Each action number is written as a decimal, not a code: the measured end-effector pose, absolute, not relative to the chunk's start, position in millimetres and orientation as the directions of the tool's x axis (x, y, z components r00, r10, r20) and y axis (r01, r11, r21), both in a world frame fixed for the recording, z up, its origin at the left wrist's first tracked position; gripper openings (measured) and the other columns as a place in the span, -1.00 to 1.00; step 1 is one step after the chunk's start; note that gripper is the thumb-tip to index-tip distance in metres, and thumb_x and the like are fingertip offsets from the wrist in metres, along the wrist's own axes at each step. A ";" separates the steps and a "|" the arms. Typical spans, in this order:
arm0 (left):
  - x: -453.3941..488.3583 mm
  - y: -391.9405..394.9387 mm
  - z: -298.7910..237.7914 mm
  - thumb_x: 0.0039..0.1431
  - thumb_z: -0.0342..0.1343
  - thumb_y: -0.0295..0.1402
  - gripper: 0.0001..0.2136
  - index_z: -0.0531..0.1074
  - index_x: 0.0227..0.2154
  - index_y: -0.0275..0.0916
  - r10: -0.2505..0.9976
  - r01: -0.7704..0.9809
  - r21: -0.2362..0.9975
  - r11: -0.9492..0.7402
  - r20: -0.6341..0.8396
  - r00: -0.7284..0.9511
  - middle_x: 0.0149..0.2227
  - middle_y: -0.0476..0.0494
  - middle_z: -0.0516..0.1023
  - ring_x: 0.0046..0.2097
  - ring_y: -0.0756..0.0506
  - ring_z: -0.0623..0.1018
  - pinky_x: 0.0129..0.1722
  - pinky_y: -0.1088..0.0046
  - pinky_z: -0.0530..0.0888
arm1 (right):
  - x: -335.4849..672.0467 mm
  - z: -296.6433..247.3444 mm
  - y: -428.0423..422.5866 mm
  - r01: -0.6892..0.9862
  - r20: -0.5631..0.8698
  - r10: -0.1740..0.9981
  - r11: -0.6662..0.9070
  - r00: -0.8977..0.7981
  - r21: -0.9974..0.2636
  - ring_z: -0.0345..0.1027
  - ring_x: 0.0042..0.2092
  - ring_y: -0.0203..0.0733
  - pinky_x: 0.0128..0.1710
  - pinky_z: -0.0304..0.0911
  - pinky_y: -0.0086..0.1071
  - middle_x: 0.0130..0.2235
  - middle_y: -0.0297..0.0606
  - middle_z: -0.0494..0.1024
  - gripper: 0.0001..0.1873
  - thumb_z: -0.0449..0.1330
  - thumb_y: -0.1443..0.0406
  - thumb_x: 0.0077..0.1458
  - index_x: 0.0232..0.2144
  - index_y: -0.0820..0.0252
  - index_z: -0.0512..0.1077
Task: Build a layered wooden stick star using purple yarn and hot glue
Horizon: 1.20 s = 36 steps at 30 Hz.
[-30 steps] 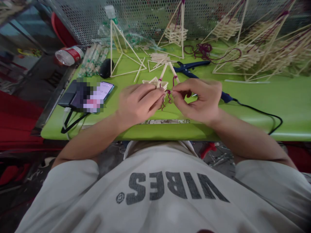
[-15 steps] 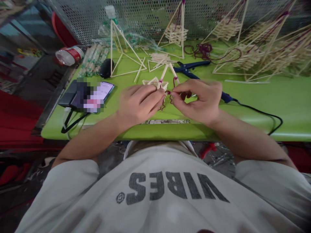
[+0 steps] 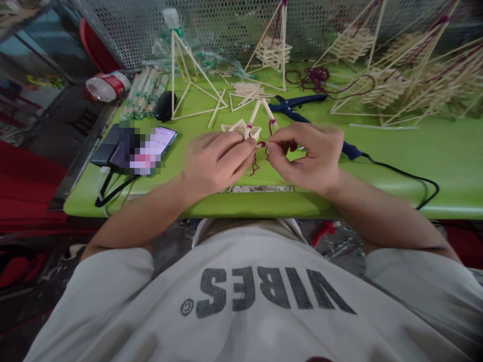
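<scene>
Purple yarn (image 3: 261, 144) runs between my two hands, its loose ends dangling below my left fingers. My left hand (image 3: 221, 157) is closed, thumb and fingers pinching the yarn. Opposite it, my right hand (image 3: 307, 156) pinches the yarn between thumb and forefinger. Just beyond the fingertips, two wooden sticks (image 3: 255, 113) meet in a point, each with purple yarn tied round its lower part. A small stacked-stick piece (image 3: 241, 128) sits behind my left fingers, partly hidden by them.
Blue-handled pliers (image 3: 294, 104) and a blue tool with a black cord (image 3: 352, 152) lie to the right. A phone (image 3: 160, 146) is on the left. Stick pyramids (image 3: 385, 93), a yarn tangle (image 3: 317, 78) and bottles (image 3: 109, 85) stand or lie on the green table (image 3: 400, 151).
My hands have barely moved. The yarn's loose ends under my left fingers hang a little lower and further right, and the loop between the hands has shifted slightly.
</scene>
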<state>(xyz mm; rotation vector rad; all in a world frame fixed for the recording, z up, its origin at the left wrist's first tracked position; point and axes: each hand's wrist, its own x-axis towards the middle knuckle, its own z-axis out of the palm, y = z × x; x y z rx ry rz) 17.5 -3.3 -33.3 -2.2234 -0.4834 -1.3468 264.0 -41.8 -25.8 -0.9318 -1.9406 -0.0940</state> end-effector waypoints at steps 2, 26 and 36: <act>17.5 -4.1 -34.8 0.47 0.27 -0.30 -0.88 0.58 -0.01 -0.06 0.046 0.546 -0.234 -0.805 0.892 0.450 -0.25 -0.03 0.68 -0.33 -0.07 0.70 -0.32 0.33 0.59 | 263.1 -25.3 -42.4 0.621 0.793 0.552 0.724 -0.257 -0.302 0.49 -0.39 -0.18 -0.33 0.51 -0.16 -0.36 -0.34 0.68 -0.86 0.25 0.18 0.48 -0.20 -0.07 0.59; 16.1 -7.0 -23.6 0.50 0.27 -0.31 -0.92 0.52 -0.03 -0.07 0.081 0.540 -0.198 -0.818 0.890 0.449 -0.26 0.00 0.71 -0.30 -0.06 0.71 -0.32 0.35 0.58 | 261.1 -31.9 -30.4 0.425 0.906 0.369 0.868 -0.207 -0.256 0.24 -0.55 -0.25 -0.47 0.27 -0.23 -0.49 -0.48 0.46 -0.71 0.34 0.17 0.40 0.13 -0.14 0.52; 15.0 -8.0 -23.2 0.47 0.32 -0.34 -0.89 0.54 -0.03 -0.06 0.125 0.537 -0.146 -0.831 0.891 0.436 -0.22 0.00 0.77 -0.27 -0.05 0.74 -0.32 0.34 0.62 | 262.3 -16.8 -32.8 0.424 0.916 0.243 0.901 -0.321 -0.090 -0.01 -0.51 -0.29 -0.51 0.00 -0.28 -0.53 -0.44 0.24 -0.83 0.18 0.39 -0.01 -0.38 0.03 0.27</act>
